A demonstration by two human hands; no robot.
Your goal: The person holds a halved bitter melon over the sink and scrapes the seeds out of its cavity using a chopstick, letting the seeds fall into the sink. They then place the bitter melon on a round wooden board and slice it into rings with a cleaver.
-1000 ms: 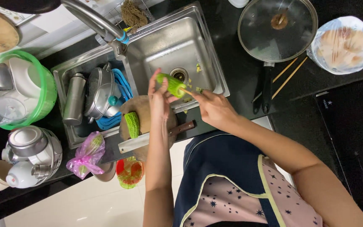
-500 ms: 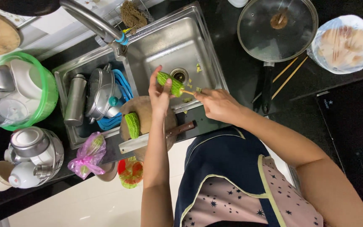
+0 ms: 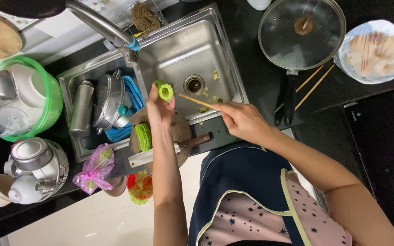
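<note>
Left hand (image 3: pixel 159 109) pinches a gourd piece (image 3: pixel 165 91) at its fingertips over the sink (image 3: pixel 233 73); right hand (image 3: pixel 242 120) grips a chopstick (image 3: pixel 198 102), tip just beside it. Scraps lie beyond the fingers — one gourd section (image 3: pixel 143 136) waits on the board (image 3: pixel 181 132) behind.

Round board (image 3: pixel 178 132) before sink (image 3: pixel 183 50)

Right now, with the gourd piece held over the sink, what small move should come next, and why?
Probably push the chopstick in the right hand into the open end of the bitter gourd piece held up by the left hand. Its tip sits just short of the hollow, and bits of pith already lie in the sink.
</note>
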